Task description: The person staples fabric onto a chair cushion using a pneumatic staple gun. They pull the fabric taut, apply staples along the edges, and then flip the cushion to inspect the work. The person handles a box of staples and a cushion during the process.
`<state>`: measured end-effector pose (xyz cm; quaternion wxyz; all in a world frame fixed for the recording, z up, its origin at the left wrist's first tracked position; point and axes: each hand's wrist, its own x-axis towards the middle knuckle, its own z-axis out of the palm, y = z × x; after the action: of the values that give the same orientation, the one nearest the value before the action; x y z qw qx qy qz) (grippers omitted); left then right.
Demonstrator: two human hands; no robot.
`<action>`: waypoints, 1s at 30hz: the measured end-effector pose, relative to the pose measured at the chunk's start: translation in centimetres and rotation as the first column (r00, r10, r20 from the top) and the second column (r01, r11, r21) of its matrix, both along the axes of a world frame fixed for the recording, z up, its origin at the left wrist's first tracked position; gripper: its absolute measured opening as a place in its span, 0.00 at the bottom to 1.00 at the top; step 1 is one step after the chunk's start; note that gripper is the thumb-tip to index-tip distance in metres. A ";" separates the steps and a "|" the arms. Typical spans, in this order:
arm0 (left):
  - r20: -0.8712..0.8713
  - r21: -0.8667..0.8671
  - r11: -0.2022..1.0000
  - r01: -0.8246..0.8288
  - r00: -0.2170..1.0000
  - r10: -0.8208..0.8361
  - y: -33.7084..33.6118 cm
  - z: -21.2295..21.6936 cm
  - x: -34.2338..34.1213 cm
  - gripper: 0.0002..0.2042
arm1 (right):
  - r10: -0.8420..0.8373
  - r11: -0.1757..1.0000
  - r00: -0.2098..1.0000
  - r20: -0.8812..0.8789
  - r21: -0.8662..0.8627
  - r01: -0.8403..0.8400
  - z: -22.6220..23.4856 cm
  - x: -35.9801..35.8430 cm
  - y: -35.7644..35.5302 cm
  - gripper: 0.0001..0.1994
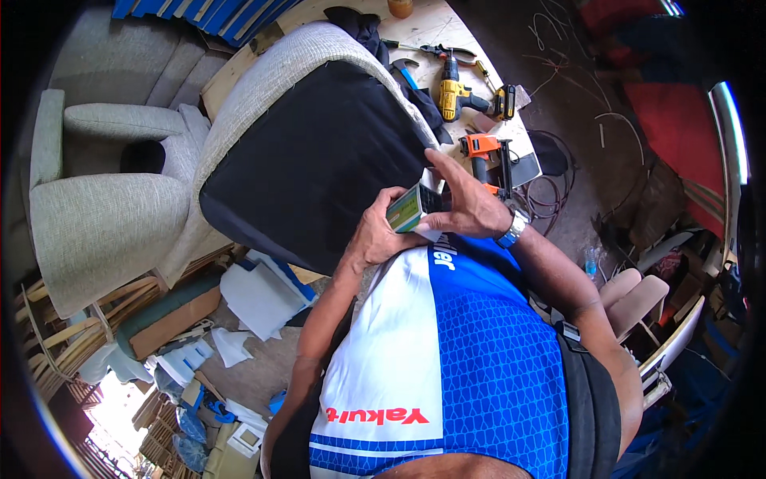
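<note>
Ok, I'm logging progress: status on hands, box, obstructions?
Left hand gripping box. Right hand spread, thumb at box. Chair close ahead-left; stapler beyond right hand.

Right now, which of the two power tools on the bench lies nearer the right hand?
The orange staple gun, lying just beyond the right hand; the yellow drill sits farther away.

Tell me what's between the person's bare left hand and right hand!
In the head view, a small green-and-white rectangular box sits between the left hand, which grips it, and the right hand.
</note>
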<state>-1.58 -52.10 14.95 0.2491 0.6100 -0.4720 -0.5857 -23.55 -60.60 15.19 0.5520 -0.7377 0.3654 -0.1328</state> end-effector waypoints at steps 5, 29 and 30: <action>-0.003 -0.023 1.000 0.008 1.000 -0.008 -0.5 -0.8 -0.9 0.45 | 0.134 0.952 0.991 -0.027 0.281 -0.121 -1.1 -0.6 -0.8 0.54; 0.672 -0.619 0.779 -0.097 0.448 0.590 -20.6 3.0 13.2 0.18 | -0.770 0.631 0.638 -0.006 -0.153 0.761 -16.0 -7.4 -23.9 0.34; 0.652 -0.656 0.752 -0.066 0.453 0.608 -20.5 2.8 12.7 0.19 | -0.757 0.644 0.652 -0.043 -0.222 0.732 -17.4 -6.6 -25.8 0.34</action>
<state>11.10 -72.57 17.71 0.2696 0.7994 -0.5369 0.0073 -30.17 -86.37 -2.23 0.3517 -0.5767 0.6583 -0.3323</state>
